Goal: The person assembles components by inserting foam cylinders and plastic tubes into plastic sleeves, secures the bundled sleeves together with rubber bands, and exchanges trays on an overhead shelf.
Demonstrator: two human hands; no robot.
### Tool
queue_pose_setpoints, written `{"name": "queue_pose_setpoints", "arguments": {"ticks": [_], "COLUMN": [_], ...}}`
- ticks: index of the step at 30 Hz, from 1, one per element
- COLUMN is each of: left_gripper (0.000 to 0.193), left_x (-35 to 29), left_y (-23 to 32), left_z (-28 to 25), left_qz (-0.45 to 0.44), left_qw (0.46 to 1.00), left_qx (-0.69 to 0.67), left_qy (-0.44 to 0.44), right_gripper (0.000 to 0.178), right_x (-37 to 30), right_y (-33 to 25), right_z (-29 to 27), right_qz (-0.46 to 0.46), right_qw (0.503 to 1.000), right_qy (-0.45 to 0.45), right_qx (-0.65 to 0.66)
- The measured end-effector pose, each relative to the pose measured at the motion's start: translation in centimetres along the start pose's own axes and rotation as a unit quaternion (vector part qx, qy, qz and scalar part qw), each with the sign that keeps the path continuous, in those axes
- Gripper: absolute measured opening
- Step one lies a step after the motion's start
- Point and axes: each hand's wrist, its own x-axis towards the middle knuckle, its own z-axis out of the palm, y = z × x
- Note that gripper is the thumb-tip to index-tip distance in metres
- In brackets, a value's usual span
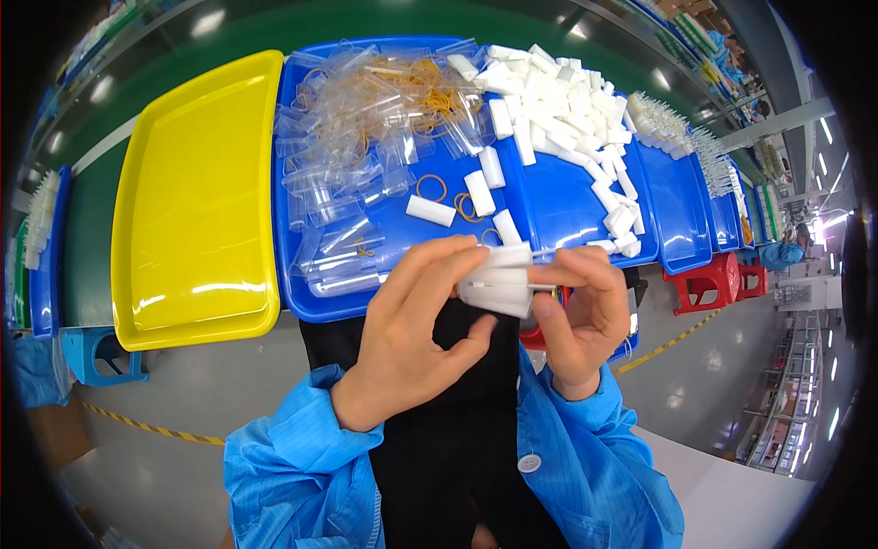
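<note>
In front of my body, above the near edge of the blue trays, my left hand (402,334) is closed around a bundle of white pieces (497,291) lying side by side. From the bundle's right side a thin rod (543,286) sticks out. My right hand (585,320) has its thumb and forefinger pinched at this rod, touching the bundle's end. What lies under the fingers is partly hidden. Just beyond my hands, several loose white blocks (430,210) and a rubber band (431,188) rest on the blue tray (393,229).
Clear plastic sleeves (320,183) and orange rubber bands (439,87) heap in that tray. More white blocks (558,101) fill the tray to the right. A yellow tray (197,210) stands at left. Bristly white parts (658,123) and red stools (709,284) are farther right.
</note>
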Motion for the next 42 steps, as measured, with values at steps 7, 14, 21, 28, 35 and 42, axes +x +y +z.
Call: {"name": "queue_pose_setpoints", "arguments": {"ticks": [7, 14, 21, 28, 35, 42], "left_gripper": [0.051, 0.048, 0.049, 0.047, 0.045, 0.038], "left_x": [-0.3, -1.3, -2.2, -2.4, -2.5, -2.6], "left_y": [-1.1, -1.8, -1.1, -1.1, -1.4, -1.7], "left_z": [0.3, 0.2, -0.9, -2.2, -3.3, -4.4], "left_qz": [-0.112, -0.023, -0.099, -0.038, -0.029, -0.038], "left_qw": [0.972, 0.987, 0.919, 0.951, 0.946, 0.958], "left_qx": [-0.190, -0.155, -0.382, -0.307, -0.322, -0.282], "left_qy": [-0.076, -0.027, 0.009, -0.009, 0.014, 0.033], "right_gripper": [0.114, 0.044, 0.028, 0.041, 0.023, 0.021], "right_x": [1.3, 1.0, 6.1, 13.9, 13.8, 11.0], "right_y": [-1.1, -1.6, -2.1, 4.4, 6.7, 3.1], "right_z": [3.4, 4.7, 4.8, 6.7, 8.2, 1.0], "right_qz": [0.090, 0.236, 0.184, -0.064, -0.087, 0.276], "right_qw": [0.928, 0.892, 0.880, 0.964, 0.970, 0.886], "right_qy": [0.128, 0.006, -0.056, -0.240, -0.186, -0.078], "right_qx": [0.339, 0.385, 0.435, -0.095, -0.128, 0.364]}}
